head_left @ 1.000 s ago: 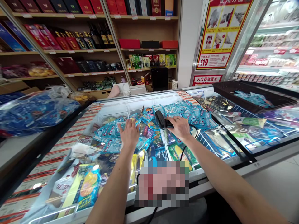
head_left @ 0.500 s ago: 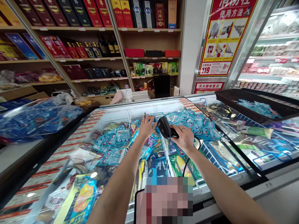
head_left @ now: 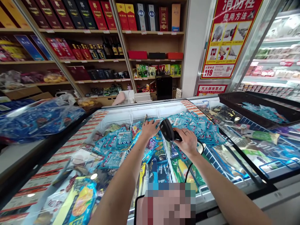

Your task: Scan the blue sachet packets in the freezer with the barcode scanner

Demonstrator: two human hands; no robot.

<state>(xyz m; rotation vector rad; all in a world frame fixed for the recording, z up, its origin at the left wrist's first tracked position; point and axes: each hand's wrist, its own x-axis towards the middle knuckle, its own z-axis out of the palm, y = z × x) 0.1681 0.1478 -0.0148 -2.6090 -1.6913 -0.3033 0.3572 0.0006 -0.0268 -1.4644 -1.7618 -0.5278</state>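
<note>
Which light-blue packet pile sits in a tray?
The far-right pile, inside the dark tray; the left pile and the middle pile, beyond the right hand, lie outside it.

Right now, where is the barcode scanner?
In the head view, just right of centre, the scanner is held in the right hand, close beside the left hand.

Two hands [head_left: 150,128], one scanner [head_left: 167,129], one dark tray [head_left: 231,104], two red signs [head_left: 220,40]
</note>
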